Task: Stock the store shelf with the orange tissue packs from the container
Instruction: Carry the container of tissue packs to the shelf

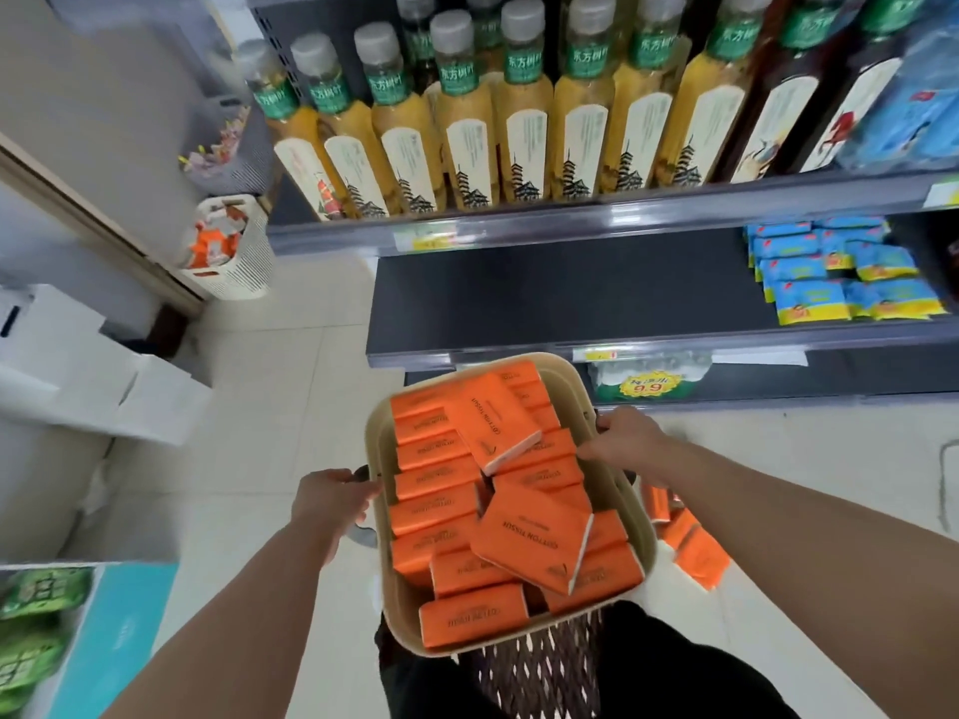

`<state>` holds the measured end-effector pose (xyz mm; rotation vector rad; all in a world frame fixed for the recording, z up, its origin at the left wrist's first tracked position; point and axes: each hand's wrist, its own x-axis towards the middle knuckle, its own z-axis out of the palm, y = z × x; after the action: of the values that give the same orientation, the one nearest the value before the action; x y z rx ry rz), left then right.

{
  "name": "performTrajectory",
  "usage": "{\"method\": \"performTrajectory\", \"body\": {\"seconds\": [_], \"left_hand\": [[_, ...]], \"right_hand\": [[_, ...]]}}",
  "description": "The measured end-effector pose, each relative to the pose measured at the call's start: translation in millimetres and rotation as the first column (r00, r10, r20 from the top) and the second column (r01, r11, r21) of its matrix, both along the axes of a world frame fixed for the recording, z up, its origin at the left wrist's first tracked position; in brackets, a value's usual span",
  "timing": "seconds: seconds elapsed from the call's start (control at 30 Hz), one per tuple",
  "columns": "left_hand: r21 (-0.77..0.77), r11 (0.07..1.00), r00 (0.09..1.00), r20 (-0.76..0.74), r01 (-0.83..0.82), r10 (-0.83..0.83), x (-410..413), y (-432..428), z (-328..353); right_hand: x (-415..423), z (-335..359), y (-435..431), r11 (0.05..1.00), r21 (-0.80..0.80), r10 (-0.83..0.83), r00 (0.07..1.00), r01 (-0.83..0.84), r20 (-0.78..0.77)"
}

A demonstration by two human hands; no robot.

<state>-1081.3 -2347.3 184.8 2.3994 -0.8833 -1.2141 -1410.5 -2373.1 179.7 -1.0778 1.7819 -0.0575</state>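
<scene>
A: "What are the hands doing?"

B: "Left hand grips the basket handle at nine o'clock; right hand curls round the one at three. Orange tissue packs fill it, loosely piled."

A: "Which step?"

B: "Carrying, I'd judge; nothing stocked yet. The bare dark shelf lies at twelve, blue packs at two. Next: set it down, free a hand, take a pack."

Bare left hand and bare right hand, forearms uncovered as far as the frame's edges, plain black clothing on the lower body at bottom centre, fabric detail too dim to tell
</scene>
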Motion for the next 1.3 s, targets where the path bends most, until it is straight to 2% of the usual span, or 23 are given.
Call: {"method": "performTrajectory", "body": {"seconds": [0.33, 0.57, 0.8, 0.9, 1.13, 1.3], "left_hand": [[0.114, 0.977, 0.979, -0.114, 0.182, -0.169, 54, -69, -58], [0.22, 0.956, 0.978, -0.118, 0.194, -0.171, 72, -97, -99], [0.182, 0.974, 0.991, -0.001, 0.133, -0.135, 60, -107, -162], [0.147, 0.985, 0.996, -0.015, 0.088, -0.086, 64, -111, -185], [0.097, 0.995, 0.999, -0.009, 0.039, -0.038, 84, -115, -215], [0.075, 0.995, 0.996, 0.06, 0.064, -0.068, 90, -126, -252]], "right_hand": [[59, -63, -13, 0.969, 0.043, -0.239, 0.967, 0.243, -0.088], [77, -121, -14, 0.941, 0.046, -0.333, 0.942, 0.334, -0.035], [79, -177, -42, 0.956, 0.057, -0.29, 0.956, 0.286, 0.055], [82, -194, -57, 0.958, 0.05, -0.286, 0.956, 0.283, 0.069], [103, -231, -68, 0.967, 0.017, -0.256, 0.967, 0.255, 0.013], [114, -271, -79, 0.978, -0.002, -0.207, 0.975, 0.207, -0.079]]}}
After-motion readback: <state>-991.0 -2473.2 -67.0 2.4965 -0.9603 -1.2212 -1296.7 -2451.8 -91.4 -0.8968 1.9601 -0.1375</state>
